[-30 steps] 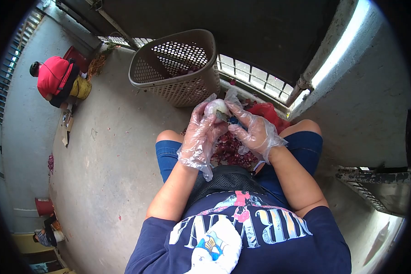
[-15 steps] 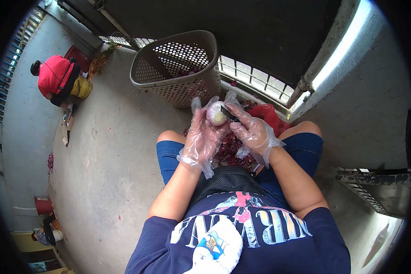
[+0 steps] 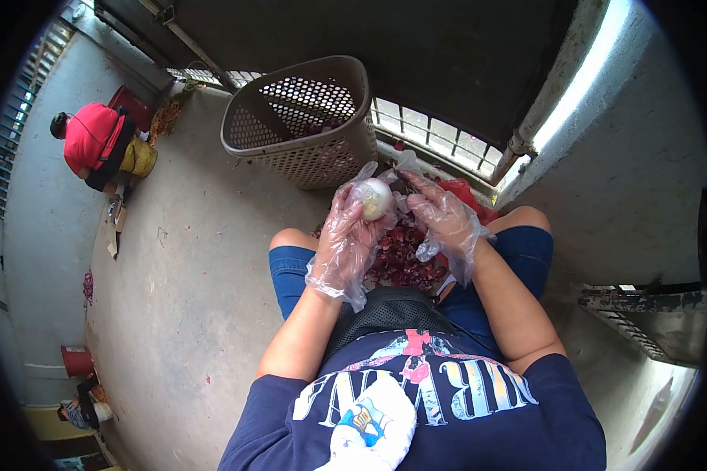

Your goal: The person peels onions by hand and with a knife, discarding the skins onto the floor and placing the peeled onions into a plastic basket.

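Observation:
My left hand [image 3: 342, 242], in a clear plastic glove, is closed around a peeled-looking pale onion [image 3: 375, 199]. Just right of the onion is my right hand [image 3: 445, 223], gloved the same way. It grips a small knife [image 3: 402, 182], of which only a dark part shows between the fingers and thumb; the rest is hidden. The knife is a little apart from the onion. Below both hands, between my knees, lies a heap of purple-red onion skins [image 3: 404, 257].
A tall perforated basket [image 3: 322, 161] with purple bits inside stands ahead. Red netting [image 3: 471, 196] lies beside my right knee. A person in red [image 3: 94, 137] sits at the far left by a yellow bucket [image 3: 140, 157]; another person [image 3: 78, 410] is at lower left.
The knife has moved off the onion to the right with my right hand. My left hand has turned the onion, which now shows a paler, whiter surface.

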A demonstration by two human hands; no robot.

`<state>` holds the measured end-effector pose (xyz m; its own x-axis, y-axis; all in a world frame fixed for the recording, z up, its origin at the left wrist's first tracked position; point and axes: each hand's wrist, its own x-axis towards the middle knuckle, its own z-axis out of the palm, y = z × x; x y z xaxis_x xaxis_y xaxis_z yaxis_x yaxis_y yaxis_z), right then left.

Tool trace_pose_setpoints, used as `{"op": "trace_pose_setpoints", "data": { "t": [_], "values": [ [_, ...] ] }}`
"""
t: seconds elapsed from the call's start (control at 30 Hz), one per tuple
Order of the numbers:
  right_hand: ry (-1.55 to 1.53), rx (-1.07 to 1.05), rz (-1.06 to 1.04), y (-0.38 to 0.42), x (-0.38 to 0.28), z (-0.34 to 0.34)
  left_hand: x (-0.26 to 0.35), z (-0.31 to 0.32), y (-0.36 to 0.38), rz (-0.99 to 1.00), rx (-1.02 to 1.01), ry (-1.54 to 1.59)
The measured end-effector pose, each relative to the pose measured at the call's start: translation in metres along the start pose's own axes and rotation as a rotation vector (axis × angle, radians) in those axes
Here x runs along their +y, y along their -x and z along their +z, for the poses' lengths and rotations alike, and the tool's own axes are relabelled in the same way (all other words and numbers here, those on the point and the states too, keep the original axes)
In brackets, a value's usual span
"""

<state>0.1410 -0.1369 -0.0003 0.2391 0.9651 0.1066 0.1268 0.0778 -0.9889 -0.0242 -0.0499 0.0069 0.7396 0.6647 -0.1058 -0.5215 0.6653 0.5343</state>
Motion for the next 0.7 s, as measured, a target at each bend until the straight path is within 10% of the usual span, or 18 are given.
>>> {"op": "trace_pose_setpoints", "data": {
  "t": [0.7],
  "values": [
    [-0.299,-0.034,0.352,0.002,-0.021,-0.009,0.008,-0.013,-0.001,-0.114,-0.095,0.226]
  ]
}}
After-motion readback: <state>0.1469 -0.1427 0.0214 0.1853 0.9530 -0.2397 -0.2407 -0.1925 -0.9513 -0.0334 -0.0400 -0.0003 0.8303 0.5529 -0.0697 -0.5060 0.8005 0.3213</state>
